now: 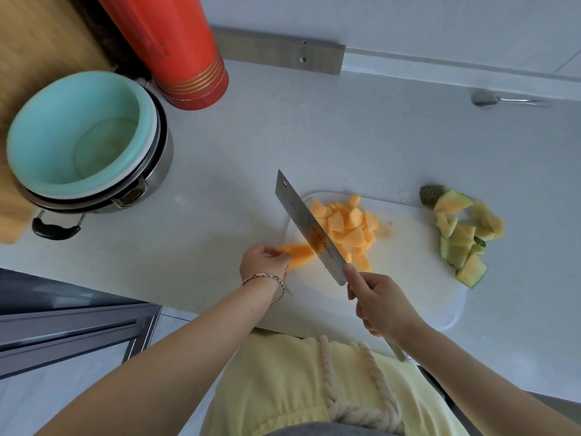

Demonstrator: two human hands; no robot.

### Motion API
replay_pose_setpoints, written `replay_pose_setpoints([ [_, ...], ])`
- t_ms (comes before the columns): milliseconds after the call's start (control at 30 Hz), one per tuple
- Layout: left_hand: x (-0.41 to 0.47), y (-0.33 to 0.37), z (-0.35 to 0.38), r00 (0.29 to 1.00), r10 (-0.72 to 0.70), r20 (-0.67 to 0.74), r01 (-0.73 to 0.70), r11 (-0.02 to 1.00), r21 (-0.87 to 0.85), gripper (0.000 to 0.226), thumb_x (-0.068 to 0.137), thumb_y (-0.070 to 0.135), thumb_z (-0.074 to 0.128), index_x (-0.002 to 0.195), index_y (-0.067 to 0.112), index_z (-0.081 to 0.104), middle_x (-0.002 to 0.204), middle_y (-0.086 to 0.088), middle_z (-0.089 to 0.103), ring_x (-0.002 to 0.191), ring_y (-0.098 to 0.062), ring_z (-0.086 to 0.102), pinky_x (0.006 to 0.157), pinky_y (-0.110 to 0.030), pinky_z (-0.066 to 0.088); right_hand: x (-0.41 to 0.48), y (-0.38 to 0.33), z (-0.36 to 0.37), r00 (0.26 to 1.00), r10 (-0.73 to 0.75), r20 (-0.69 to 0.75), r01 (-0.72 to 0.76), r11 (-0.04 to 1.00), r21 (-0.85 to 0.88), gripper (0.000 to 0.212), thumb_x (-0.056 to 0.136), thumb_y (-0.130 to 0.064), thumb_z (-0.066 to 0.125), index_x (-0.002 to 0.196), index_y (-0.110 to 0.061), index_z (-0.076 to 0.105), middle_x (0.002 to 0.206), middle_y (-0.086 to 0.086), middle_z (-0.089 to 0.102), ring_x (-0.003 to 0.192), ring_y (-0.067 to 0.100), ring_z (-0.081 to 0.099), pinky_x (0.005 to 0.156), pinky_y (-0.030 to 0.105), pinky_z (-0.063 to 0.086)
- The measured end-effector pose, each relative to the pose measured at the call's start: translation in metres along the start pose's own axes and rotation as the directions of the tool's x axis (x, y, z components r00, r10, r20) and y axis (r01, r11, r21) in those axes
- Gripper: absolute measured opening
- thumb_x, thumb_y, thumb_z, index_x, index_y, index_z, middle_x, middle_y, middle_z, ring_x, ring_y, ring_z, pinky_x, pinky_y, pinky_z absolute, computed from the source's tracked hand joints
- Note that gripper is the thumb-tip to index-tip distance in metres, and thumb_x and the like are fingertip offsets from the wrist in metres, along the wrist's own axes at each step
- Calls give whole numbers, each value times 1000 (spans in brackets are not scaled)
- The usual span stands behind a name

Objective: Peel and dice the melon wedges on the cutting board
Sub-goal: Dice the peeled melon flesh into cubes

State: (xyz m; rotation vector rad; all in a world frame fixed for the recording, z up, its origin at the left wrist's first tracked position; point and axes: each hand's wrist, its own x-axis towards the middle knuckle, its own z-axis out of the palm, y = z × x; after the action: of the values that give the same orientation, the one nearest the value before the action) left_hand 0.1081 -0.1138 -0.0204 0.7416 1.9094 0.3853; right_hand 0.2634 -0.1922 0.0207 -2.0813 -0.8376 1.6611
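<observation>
Grey kitchen counter [251, 136] is all around my white cutting board [408, 278]. My left hand [264, 259] sits at the left end of the board, and its curled fingers hold down one end of a peeled melon wedge [298, 251]. My right hand [382, 305] is wrapped tight round the handle of a big knife [309, 228], with one finger reaching up to the blade. The blade crosses the wedge, but I cannot tell if it is cutting in. Just right of the blade is a heap of orange melon cubes [345, 228]. The green peels [465, 237] lie in a pile at the board's right edge. Far to the left stands a steel pot [151, 171] with a mint green bowl [78, 133] in it, and behind that a red flask [176, 48].
</observation>
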Motion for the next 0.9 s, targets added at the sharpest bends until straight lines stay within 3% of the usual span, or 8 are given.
replay_pose_setpoints([
  [133, 3, 0, 0, 999, 45, 5, -45, 997, 65, 18, 73, 9, 63, 63, 21, 54, 83, -11, 72, 81, -30, 68, 79, -40, 58, 0, 0, 2, 1000, -15, 1, 15, 1000, -26, 51, 88, -58, 45, 69, -11, 42, 43, -5, 33, 34, 10, 26, 36, 17, 26],
  [200, 2, -1, -1, 999, 44, 30, -46, 997, 57, 18, 73, 8, 64, 62, 20, 55, 77, -9, 70, 84, -31, 69, 81, -43, 57, 1, 0, 3, 1000, -23, -8, 22, 999, -46, 51, 88, -58, 44, 69, -11, 42, 43, -6, 33, 35, 11, 26, 38, 18, 27],
  [333, 0, -3, -5, 997, 40, 64, -41, 999, 18, 20, 73, 1, 62, 60, 15, 56, 59, -4, 61, 69, -27, 63, 83, -42, 57, 4, -1, 3, 1000, -27, -11, 26, 998, -61, 51, 88, -59, 44, 69, -12, 42, 43, -6, 33, 38, 13, 26, 40, 20, 27],
  [500, 1, -4, -10, 993, -24, 115, 43, 985, -168, 20, 77, -8, 61, 66, 8, 58, 54, -3, 61, 58, -21, 58, 63, -27, 55, 7, 0, 3, 998, -50, -25, 47, 991, -124, 52, 87, -60, 43, 70, -12, 44, 50, -2, 35, 42, 14, 29, 50, 25, 29],
  [567, 4, -4, -14, 989, -45, 138, 79, 963, -257, 17, 76, -11, 61, 69, 5, 59, 53, -5, 61, 57, -21, 56, 64, -27, 54, 7, 1, 1, 998, -50, -33, 45, 991, -123, 51, 88, -60, 44, 70, -11, 44, 50, -1, 35, 43, 15, 30, 50, 26, 29],
  [667, 7, -1, -21, 985, -11, 170, 66, 945, -320, 24, 76, -14, 58, 64, 6, 56, 38, 1, 58, 54, -21, 52, 59, -26, 49, 9, 2, -1, 998, -36, -41, 32, 994, -107, 51, 88, -59, 44, 70, -11, 43, 48, -2, 35, 41, 14, 29, 47, 24, 29],
  [800, 7, 14, -28, 981, 39, 191, 51, 895, -444, 26, 81, -15, 54, 67, 7, 53, 39, 0, 59, 39, -11, 55, 45, -17, 50, 6, 3, -8, 999, -4, -32, 4, 1000, 10, 51, 89, -57, 46, 67, -11, 43, 45, -3, 32, 36, 13, 26, 39, 18, 25],
  [900, 2, 32, -20, 973, 137, 184, -52, 913, -405, 26, 79, -14, 58, 65, 8, 54, 40, 1, 60, 39, -11, 56, 46, -17, 51, 1, 2, -24, 997, -12, -73, 19, 996, 91, 51, 89, -56, 47, 64, -11, 44, 42, -4, 32, 33, 11, 24, 36, 16, 24],
])
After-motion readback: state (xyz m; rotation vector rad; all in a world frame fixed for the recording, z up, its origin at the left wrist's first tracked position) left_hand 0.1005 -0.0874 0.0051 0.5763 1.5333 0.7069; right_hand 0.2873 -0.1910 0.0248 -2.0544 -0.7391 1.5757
